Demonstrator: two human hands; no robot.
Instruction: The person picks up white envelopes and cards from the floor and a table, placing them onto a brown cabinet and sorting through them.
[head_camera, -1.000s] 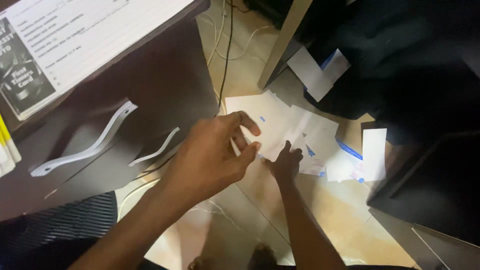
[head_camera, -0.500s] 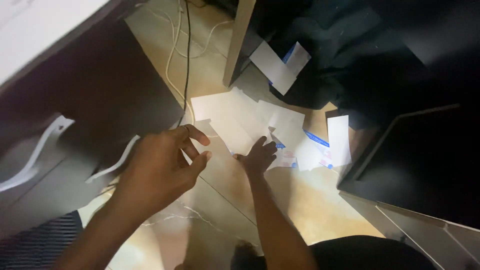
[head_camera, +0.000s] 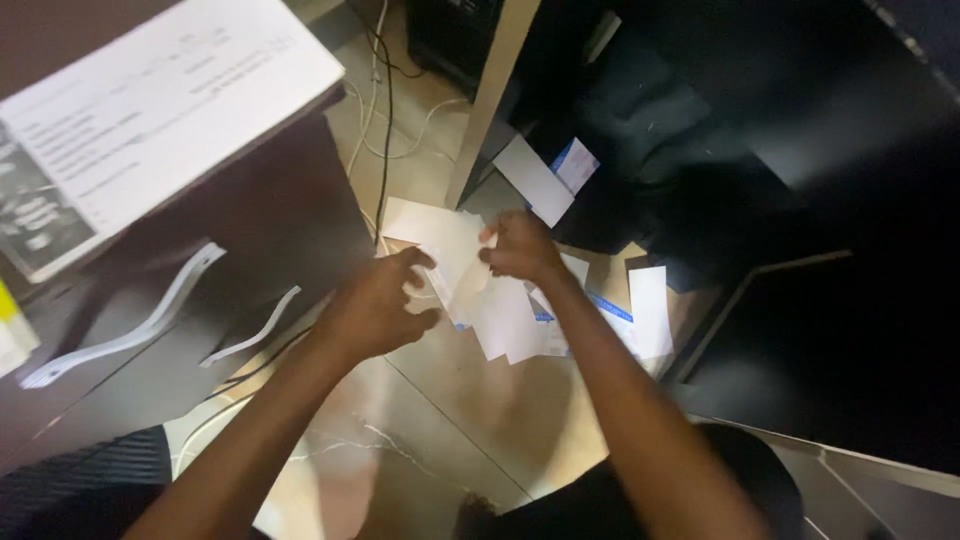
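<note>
Since a moment ago the right hand (head_camera: 518, 247) has lifted off the floor and now pinches a white paper sheet (head_camera: 450, 262) by its upper edge, while the left hand (head_camera: 383, 303) has closed in on the same sheet from the other side, its fingers curled at the sheet's lower-left edge. Below them, more white slips (head_camera: 520, 322) lie scattered on the tan tiled floor (head_camera: 460, 400), beside a dark cabinet (head_camera: 250, 240) and a pale table leg (head_camera: 490, 100). Gathering loose papers looks to be the step in hand; the next move likely calls for a firm two-handed grip before reaching for another slip.
</note>
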